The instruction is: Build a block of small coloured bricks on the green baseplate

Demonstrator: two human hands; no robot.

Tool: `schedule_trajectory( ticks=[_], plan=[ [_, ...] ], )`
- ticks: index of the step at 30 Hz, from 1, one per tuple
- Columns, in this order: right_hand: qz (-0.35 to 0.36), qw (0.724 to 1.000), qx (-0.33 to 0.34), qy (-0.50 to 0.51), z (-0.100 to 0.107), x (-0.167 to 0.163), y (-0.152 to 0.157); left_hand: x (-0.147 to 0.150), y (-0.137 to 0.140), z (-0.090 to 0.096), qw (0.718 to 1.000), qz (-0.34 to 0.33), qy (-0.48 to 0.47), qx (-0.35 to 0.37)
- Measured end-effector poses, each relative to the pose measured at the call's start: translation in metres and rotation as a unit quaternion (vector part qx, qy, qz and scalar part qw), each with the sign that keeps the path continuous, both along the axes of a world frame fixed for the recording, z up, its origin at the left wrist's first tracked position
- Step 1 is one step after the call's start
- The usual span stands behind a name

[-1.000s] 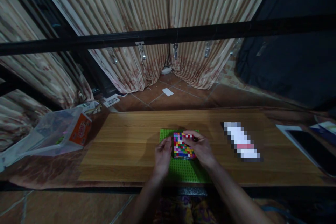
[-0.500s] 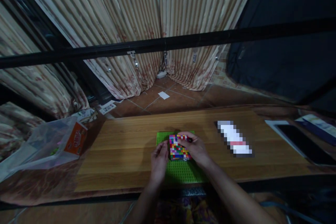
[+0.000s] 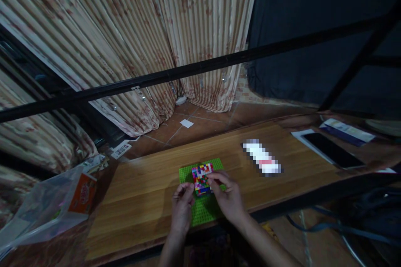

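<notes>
A block of many-coloured toy bricks point(image 3: 201, 174) sits on a green studded baseplate point(image 3: 205, 212) on the wooden board. My left hand point(image 3: 182, 202) is at the block's lower left edge, its fingers curled and fingertips pressed together; whatever they may hold is too small to make out. Over the right side of the block, my right hand point(image 3: 228, 194) has thumb and index finger brought together in a pinch close to the bricks. Its fingertips partly cover the block, and I cannot tell what is between them.
A phone with a blurred bright screen point(image 3: 262, 157) lies on the wooden board point(image 3: 138, 192), right of the baseplate. Further right are a dark phone-like slab point(image 3: 333, 149) and a folded leaflet point(image 3: 347, 131). A clear plastic box point(image 3: 46, 212) with an orange label stands at the left.
My view has turned to the right and tilted. My right hand has drawn back from the block's top toward its right side, uncovering more bricks. My left hand stays at the left edge.
</notes>
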State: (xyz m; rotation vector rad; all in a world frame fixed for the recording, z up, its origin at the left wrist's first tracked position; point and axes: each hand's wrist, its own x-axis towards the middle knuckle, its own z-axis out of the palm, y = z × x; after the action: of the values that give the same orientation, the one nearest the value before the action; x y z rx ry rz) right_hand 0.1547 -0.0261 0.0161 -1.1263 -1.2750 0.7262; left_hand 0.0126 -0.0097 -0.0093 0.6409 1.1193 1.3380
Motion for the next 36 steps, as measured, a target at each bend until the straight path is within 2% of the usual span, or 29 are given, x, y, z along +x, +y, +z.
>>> schedule_trajectory(
  ticks=[6,11,19,27,33,36],
  plan=[
    [0.062,0.98,-0.014,-0.189,0.002,-0.029,-0.011,-0.009,-0.002,-0.008,0.998,-0.05,-0.04,0.019],
    [0.078,0.964,-0.048,-0.251,0.004,-0.043,-0.009,-0.017,-0.002,-0.014,0.996,-0.061,-0.061,-0.016],
    [0.081,0.963,-0.059,-0.249,0.006,-0.045,-0.009,-0.02,-0.005,-0.014,0.995,-0.083,-0.052,-0.037],
    [0.072,0.972,-0.063,-0.215,0.01,-0.043,-0.01,-0.015,-0.004,0.002,0.993,-0.068,-0.025,-0.092],
    [0.06,0.98,-0.089,-0.166,0.016,-0.04,-0.014,-0.017,0.002,0.002,0.992,-0.079,-0.056,-0.079],
    [0.034,0.981,-0.077,-0.173,0.011,-0.036,-0.016,-0.021,0.005,-0.001,0.988,-0.066,-0.112,-0.086]
  ],
)
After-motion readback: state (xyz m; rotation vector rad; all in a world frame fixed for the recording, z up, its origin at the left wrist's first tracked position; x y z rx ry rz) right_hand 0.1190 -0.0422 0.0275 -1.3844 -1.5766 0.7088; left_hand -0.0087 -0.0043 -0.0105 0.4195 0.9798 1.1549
